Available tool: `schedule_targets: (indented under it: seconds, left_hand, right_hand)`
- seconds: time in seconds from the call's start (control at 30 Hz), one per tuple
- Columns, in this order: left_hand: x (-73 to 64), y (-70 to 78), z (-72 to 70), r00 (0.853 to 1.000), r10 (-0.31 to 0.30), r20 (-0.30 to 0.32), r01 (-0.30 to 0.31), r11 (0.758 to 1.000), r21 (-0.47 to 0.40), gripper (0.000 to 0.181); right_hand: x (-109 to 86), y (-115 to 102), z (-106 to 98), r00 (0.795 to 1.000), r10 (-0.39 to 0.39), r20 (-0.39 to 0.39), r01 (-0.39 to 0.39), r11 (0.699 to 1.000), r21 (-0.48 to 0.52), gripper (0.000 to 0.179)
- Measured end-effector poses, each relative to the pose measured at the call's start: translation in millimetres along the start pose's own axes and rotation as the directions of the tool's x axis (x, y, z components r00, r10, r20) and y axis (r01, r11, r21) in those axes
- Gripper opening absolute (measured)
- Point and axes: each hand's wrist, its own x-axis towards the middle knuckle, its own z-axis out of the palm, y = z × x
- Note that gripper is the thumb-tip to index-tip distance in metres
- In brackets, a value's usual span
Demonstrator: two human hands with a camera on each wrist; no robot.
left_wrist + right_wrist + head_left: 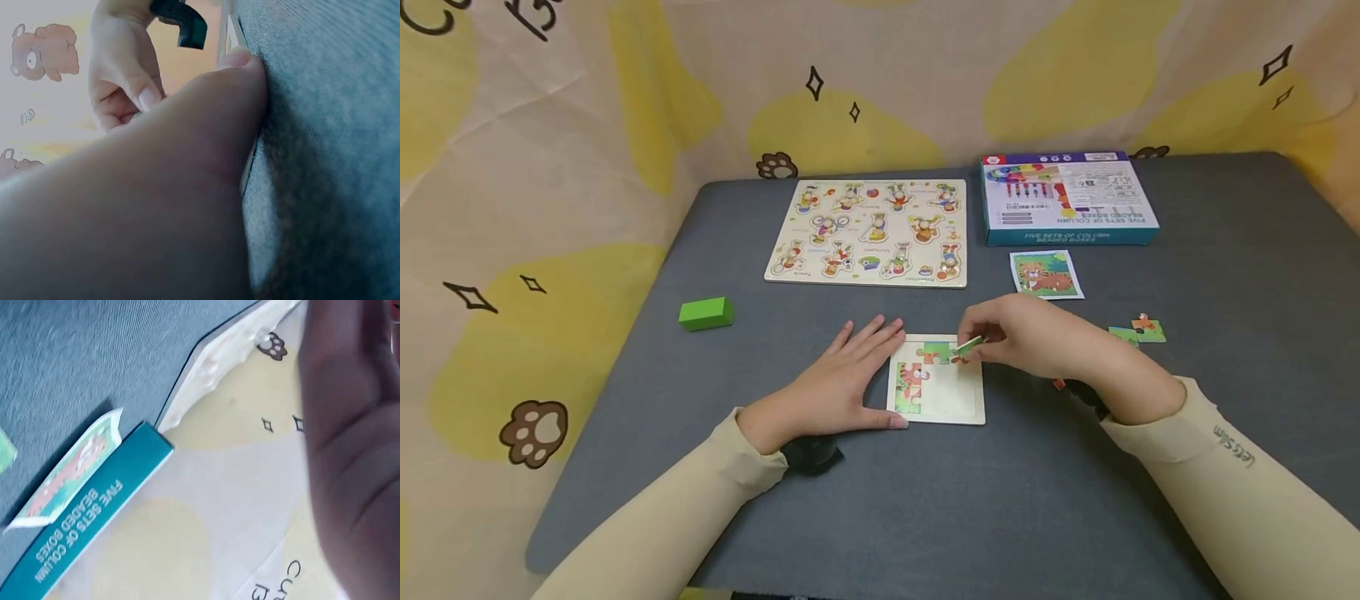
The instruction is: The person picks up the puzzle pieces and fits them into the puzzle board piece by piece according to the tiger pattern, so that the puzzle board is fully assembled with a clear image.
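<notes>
A small pale jigsaw tray lies on the dark table in front of me. My left hand rests at its left side, fingers spread and straight, thumb at the near left corner. Joined puzzle pieces run down the tray's left side, and a green piece lies along its far edge. Over the far right corner my right hand pinches a tilted puzzle piece between thumb and fingers. In the left wrist view the right hand shows beyond the left thumb.
Loose puzzle pieces lie right of my right hand, and a reddish bit shows beside that wrist. Farther back are a tiger picture card, a beaded-boxes carton and a figure puzzle board. A green block sits left.
</notes>
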Motion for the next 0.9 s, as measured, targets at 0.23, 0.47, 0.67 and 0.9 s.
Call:
schedule_targets:
  seconds: [0.23, 0.47, 0.67, 0.9]
  left_hand:
    - [-0.5, -0.1, -0.3, 1.000, 0.007, -0.001, -0.007, 1.000, -0.007, 0.113]
    - [0.3, -0.6, 0.3, 1.000, 0.004, -0.003, -0.004, 1.000, -0.004, 0.112]
    - [0.0, 1.1, -1.4, 1.000, -0.004, 0.007, 0.004, 1.000, -0.013, 0.112]
    - [-0.4, 0.8, -0.6, 1.000, 0.000, 0.000, 0.000, 1.000, 0.000, 0.111]
  right_hand:
    - [5.4, -3, 12, 0.993, 0.035, -0.109, -0.025, 0.995, 0.096, 0.023]
    - [9.1, -2, 14, 0.989, 0.084, -0.122, -0.068, 0.989, 0.131, 0.019]
    - [7.7, -1, 11, 0.992, 0.085, -0.095, -0.072, 0.988, 0.138, 0.028]
    - [7.6, -1, 15, 0.984, 0.071, -0.166, -0.047, 0.989, 0.141, 0.016]
